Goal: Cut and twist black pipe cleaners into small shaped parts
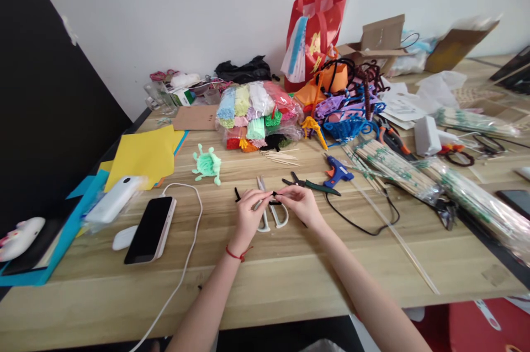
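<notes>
My left hand [248, 209] and my right hand [301, 204] meet over the table, fingertips pinched together on a small black fuzzy stem [274, 194] that looks like a pipe cleaner. Most of it is covered by my fingers. Another black end [237, 194] pokes out beside my left hand; whether it is the same piece I cannot tell. Beneath both hands lie scissors with whitish handles [283, 218], blades pointing away. Dark-handled pliers [323, 187] rest just beyond my right hand. Farther left sits a mint-green fuzzy figure [207, 165] with several curled limbs.
A blue glue gun [338, 171] with its black cord lies to the right, near bagged wooden sticks [397, 170]. Bundled pipe cleaners [256, 115] stand at the back, before a red bag [317, 37]. On the left are a phone [149, 229], white cable and yellow sheets [143, 156].
</notes>
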`<state>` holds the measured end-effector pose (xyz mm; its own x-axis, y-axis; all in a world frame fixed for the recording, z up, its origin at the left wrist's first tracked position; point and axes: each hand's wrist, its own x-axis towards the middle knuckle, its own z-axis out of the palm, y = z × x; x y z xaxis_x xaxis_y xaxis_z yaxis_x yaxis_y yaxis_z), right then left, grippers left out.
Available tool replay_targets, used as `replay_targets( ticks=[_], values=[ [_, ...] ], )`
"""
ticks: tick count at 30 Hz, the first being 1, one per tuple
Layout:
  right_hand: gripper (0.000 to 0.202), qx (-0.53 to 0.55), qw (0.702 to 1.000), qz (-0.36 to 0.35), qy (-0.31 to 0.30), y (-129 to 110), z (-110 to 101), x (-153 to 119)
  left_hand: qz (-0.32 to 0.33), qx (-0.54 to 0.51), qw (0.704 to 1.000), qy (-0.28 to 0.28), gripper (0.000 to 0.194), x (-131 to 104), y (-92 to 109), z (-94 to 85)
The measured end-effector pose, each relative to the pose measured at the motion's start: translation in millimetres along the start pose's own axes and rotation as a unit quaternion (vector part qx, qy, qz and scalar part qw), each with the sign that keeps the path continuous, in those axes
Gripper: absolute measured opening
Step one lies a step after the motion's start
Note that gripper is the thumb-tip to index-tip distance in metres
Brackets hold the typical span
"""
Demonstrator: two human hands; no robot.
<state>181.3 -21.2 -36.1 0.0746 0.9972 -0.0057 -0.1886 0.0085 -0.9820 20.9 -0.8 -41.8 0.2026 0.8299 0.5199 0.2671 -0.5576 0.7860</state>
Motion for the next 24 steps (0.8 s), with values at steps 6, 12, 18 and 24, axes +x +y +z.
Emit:
replay_targets(
  ticks=[6,12,18,24],
  values=[
    [0.025,-0.029,0.995,0.007,-0.093,-6,-10,1,-0.134,-0.128,0.98,-0.072,0.016,5,-3,-5.9],
    [0.022,-0.033,0.992,-0.008,-0.123,-8,-12,0,-0.258,-0.236,0.922,-0.167,0.026,4,-2,-6.9],
    [0.022,-0.061,0.981,-0.017,-0.181,-11,-11,-2,-0.236,-0.229,0.899,-0.289,0.027,7,4,-17.6],
    [0.022,-0.099,0.983,-0.035,-0.149,-4,-11,0,-0.18,-0.134,0.942,-0.25,0.021,8,7,-18.7]
  ],
)
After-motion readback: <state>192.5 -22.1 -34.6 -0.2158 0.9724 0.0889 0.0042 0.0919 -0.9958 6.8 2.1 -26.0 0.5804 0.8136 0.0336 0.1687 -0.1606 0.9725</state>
